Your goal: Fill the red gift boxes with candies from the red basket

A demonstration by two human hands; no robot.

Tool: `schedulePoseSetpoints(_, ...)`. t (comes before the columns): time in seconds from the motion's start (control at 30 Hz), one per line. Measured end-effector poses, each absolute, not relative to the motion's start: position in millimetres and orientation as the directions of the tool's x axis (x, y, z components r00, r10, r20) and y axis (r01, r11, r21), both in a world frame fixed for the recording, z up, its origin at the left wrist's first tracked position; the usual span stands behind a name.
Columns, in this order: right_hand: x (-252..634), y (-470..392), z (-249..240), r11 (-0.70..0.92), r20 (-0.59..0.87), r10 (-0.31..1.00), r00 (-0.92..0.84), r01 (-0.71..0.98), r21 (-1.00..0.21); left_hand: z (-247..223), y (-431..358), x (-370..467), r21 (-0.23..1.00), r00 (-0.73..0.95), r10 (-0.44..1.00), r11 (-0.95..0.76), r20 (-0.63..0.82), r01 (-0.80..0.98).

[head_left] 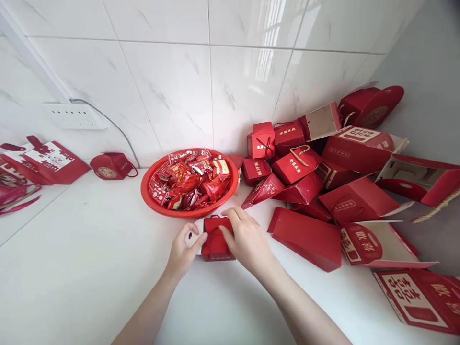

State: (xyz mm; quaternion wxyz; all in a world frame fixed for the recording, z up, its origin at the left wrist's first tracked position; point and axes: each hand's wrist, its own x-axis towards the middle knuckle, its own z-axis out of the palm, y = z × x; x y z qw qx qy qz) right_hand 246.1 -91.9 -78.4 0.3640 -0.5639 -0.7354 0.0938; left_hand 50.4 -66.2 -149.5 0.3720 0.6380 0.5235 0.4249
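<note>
Holding the small red box (217, 248) engages both hands, at a position just in front of the red basket (145, 197). The left hand (183, 247) has its thumb and fingers closed on the white flap (193, 235) at the box's left end. The right hand (247, 238) is curled over the right end, thumb against the red panel; how firmly it presses cannot be told.

Handling: the box appears to be thin paperboard. Expect it to be light, fairly stiff along its folds, and easily creased or dented on its flat panels. The surface looks smooth and may slide under dry fingertips. Take hold at the side walls, close to the folded edges; avoid pressing the panel centres. Keep the loose cord (209, 245) out of the folds.

The red basket carries a heap of wrapped packets (189, 182). Right of the basket lies a pile of cartons, including a long plain box (305, 238). Left of it, set apart, is a looped box (109, 167). Behind the basket rises a tiled wall (172, 96).
</note>
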Motion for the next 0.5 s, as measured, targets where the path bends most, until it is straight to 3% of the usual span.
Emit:
schedulePoseSetpoints(0.1, 253, -88, -127, 0.221, 0.380, 0.921, 0.084, 0.691, -0.688, -153, -68, 54, 0.894, 0.169, 0.983, -0.137, 0.070, 0.427)
schedulePoseSetpoints(0.23, 258, -97, -151, 0.178, 0.349, 0.913, 0.210, 0.565, -0.806, -157, -73, 62, 0.860, 0.163, 0.979, -0.187, 0.123, 0.474)
schedulePoseSetpoints(0.4, 261, -91, -157, 0.039, 0.060, 0.997, 0.045, 0.365, -0.930, -172, -77, 65, 0.851, 0.093, 0.948, -0.315, 0.304, 0.421)
schedulePoseSetpoints(0.5, 263, -85, -148, 0.055, 0.042, 0.998, -0.038, 0.457, -0.888, -181, -75, 65, 0.906, 0.035, 0.930, -0.364, 0.365, 0.216)
